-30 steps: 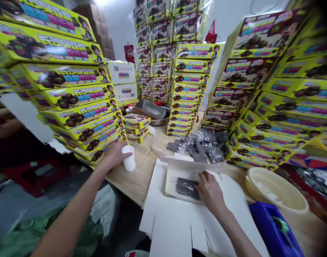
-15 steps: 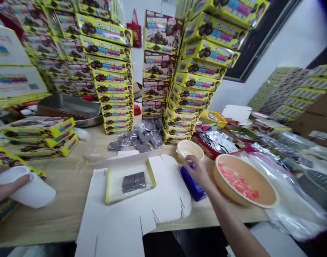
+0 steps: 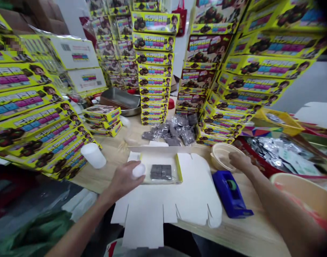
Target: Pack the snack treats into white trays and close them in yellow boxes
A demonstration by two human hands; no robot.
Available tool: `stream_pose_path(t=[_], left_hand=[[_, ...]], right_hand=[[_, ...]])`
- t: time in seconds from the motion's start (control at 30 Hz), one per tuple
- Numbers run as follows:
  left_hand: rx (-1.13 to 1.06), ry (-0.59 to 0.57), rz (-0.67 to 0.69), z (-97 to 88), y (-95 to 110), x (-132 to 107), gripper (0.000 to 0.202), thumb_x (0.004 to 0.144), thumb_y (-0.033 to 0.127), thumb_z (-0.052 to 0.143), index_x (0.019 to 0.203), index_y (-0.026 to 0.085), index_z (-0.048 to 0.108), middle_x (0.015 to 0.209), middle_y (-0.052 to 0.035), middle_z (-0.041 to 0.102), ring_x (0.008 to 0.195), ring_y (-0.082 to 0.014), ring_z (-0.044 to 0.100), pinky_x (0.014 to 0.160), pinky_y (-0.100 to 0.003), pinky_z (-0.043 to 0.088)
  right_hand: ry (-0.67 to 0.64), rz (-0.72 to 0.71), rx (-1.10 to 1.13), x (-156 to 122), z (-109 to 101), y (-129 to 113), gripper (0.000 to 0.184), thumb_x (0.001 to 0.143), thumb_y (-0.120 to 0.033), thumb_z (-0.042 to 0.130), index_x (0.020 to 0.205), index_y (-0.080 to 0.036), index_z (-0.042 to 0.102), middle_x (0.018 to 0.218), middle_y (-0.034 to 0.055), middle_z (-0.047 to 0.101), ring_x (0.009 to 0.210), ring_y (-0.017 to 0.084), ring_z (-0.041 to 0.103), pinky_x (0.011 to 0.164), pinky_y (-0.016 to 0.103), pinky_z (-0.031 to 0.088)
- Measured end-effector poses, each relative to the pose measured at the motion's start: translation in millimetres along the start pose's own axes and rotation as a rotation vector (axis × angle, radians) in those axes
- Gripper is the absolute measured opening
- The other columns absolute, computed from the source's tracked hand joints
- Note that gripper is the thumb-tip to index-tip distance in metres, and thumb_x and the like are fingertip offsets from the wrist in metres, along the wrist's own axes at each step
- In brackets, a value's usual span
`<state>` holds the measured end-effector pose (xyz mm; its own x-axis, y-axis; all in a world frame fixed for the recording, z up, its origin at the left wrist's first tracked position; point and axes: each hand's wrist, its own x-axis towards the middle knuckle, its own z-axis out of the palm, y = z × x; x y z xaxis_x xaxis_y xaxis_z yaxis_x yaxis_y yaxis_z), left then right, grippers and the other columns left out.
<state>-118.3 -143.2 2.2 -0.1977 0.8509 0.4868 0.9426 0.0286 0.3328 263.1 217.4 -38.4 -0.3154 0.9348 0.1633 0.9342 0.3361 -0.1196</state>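
Observation:
My left hand [image 3: 124, 180] is shut on a small white egg-shaped object [image 3: 139, 170], just above the left end of a flat white cardboard blank [image 3: 166, 210]. On the blank lies a yellow-edged tray [image 3: 160, 169] holding a dark block of chocolate pieces [image 3: 161, 171]. My right hand [image 3: 240, 160] has curled fingers at the rim of a cream bowl [image 3: 224, 157], and the bowl's contents are hidden. A white cup [image 3: 93, 155] stands tilted on the table, left of my left hand.
A blue tape dispenser [image 3: 230, 194] lies right of the blank. Silver-grey packets [image 3: 171, 130] are heaped behind it. Tall stacks of yellow boxes [image 3: 154, 64] rise around the wooden table [image 3: 233, 228]. A red tray of foil sachets [image 3: 281, 153] sits at right.
My left hand has let go of the white cup and now holds the small white object. My right hand has moved from the blue dispenser to the cream bowl. The view has swung.

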Motion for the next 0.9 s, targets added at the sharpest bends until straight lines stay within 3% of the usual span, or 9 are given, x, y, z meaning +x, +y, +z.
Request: stream_pose_path(t=[0.13, 0.23, 0.33, 0.43, 0.5, 0.6, 0.7, 0.77, 0.9], left_hand=[[0.129, -0.049, 0.034, 38.3, 2.0, 16.9, 0.028, 0.069, 0.026, 0.064, 0.095, 0.014, 0.063, 0.09, -0.0112, 0.067, 0.092, -0.0279, 0.059, 0.087, -0.044, 0.045], [0.223, -0.123, 0.019, 53.1, -1.9, 23.1, 0.018, 0.067, 0.026, 0.064, 0.081, 0.014, 0.065, 0.08, -0.0132, 0.067, 0.104, -0.0349, 0.052, 0.09, -0.048, 0.04], [0.234, -0.206, -0.013, 59.6, -7.8, 19.7, 0.014, 0.068, 0.03, 0.065, 0.071, 0.017, 0.064, 0.076, -0.0129, 0.067, 0.111, -0.037, 0.048, 0.094, -0.051, 0.036], [0.203, -0.198, -0.083, 62.4, -12.6, 11.9, 0.034, 0.068, 0.032, 0.067, 0.098, 0.017, 0.061, 0.091, -0.0124, 0.068, 0.119, -0.0377, 0.043, 0.098, -0.056, 0.029], [0.168, -0.159, -0.143, 64.6, -13.9, 7.6, 0.062, 0.067, 0.032, 0.068, 0.122, 0.013, 0.046, 0.099, -0.0136, 0.067, 0.12, -0.0368, 0.041, 0.099, -0.056, 0.029], [0.103, -0.101, -0.179, 68.2, -14.0, 5.0, 0.078, 0.066, 0.029, 0.068, 0.132, 0.009, 0.03, 0.099, -0.0134, 0.066, 0.114, -0.0333, 0.047, 0.097, -0.05, 0.033], [0.067, -0.068, -0.159, 70.4, -15.4, 5.6, 0.074, 0.066, 0.027, 0.066, 0.129, 0.011, 0.032, 0.095, -0.0114, 0.066, 0.105, -0.0306, 0.054, 0.091, -0.046, 0.039], [0.066, -0.061, -0.141, 70.8, -18.0, 6.0, 0.069, 0.067, 0.03, 0.066, 0.126, 0.012, 0.036, 0.095, -0.0118, 0.066, 0.103, -0.0308, 0.055, 0.09, -0.045, 0.041], [0.046, -0.093, -0.093, 72.0, -27.6, 3.9, 0.068, 0.066, 0.038, 0.066, 0.124, 0.016, 0.042, 0.101, -0.0109, 0.065, 0.101, -0.0294, 0.056, 0.089, -0.042, 0.044]], right_hand=[[0.125, 0.01, -0.004, -33.4, -19.7, -16.6, 0.02, 0.085, -0.024, 0.044, 0.079, -0.013, 0.06, 0.077, 0.0159, 0.062, 0.069, 0.024, 0.058, 0.063, 0.035, 0.039], [0.197, -0.124, 0.279, -80.2, -28.5, -68.9, 0.031, 0.089, -0.039, 0.038, 0.079, -0.016, 0.057, 0.071, 0.0075, 0.059, 0.066, 0.018, 0.054, 0.062, 0.03, 0.04], [-0.035, -0.275, 0.756, -121.3, -22.3, -150.9, 0.026, 0.087, -0.039, 0.043, 0.078, -0.018, 0.056, 0.062, 0.001, 0.054, 0.055, 0.014, 0.05, 0.053, 0.025, 0.038], [-0.241, -0.392, 0.934, -136.9, -7.0, -236.7, 0.014, 0.082, -0.027, 0.049, 0.09, -0.018, 0.055, 0.06, -0.0026, 0.052, 0.054, 0.012, 0.049, 0.051, 0.022, 0.037], [-0.305, -0.433, 0.869, -133.9, 3.3, -283.2, 0.016, 0.078, -0.02, 0.053, 0.094, -0.018, 0.054, 0.063, -0.0028, 0.056, 0.057, 0.012, 0.052, 0.053, 0.021, 0.037], [-0.359, -0.477, 0.651, -123.1, 13.9, -327.1, 0.018, 0.07, -0.018, 0.063, 0.088, -0.017, 0.057, 0.069, 0.0004, 0.061, 0.066, 0.015, 0.056, 0.058, 0.023, 0.038], [-0.372, -0.488, 0.571, -121.4, 13.5, -335.4, 0.026, 0.066, -0.025, 0.072, 0.088, -0.017, 0.061, 0.073, 0.0038, 0.063, 0.073, 0.02, 0.058, 0.063, 0.026, 0.039], [-0.323, -0.515, 0.565, -128.6, 4.0, -319.1, 0.031, 0.072, -0.031, 0.069, 0.099, -0.017, 0.061, 0.082, 0.006, 0.064, 0.079, 0.021, 0.059, 0.069, 0.028, 0.041], [-0.194, -0.496, 0.686, -149.8, -33.9, -231.4, 0.032, 0.082, -0.035, 0.061, 0.11, -0.02, 0.059, 0.094, 0.0045, 0.064, 0.073, 0.015, 0.059, 0.069, 0.025, 0.042]])
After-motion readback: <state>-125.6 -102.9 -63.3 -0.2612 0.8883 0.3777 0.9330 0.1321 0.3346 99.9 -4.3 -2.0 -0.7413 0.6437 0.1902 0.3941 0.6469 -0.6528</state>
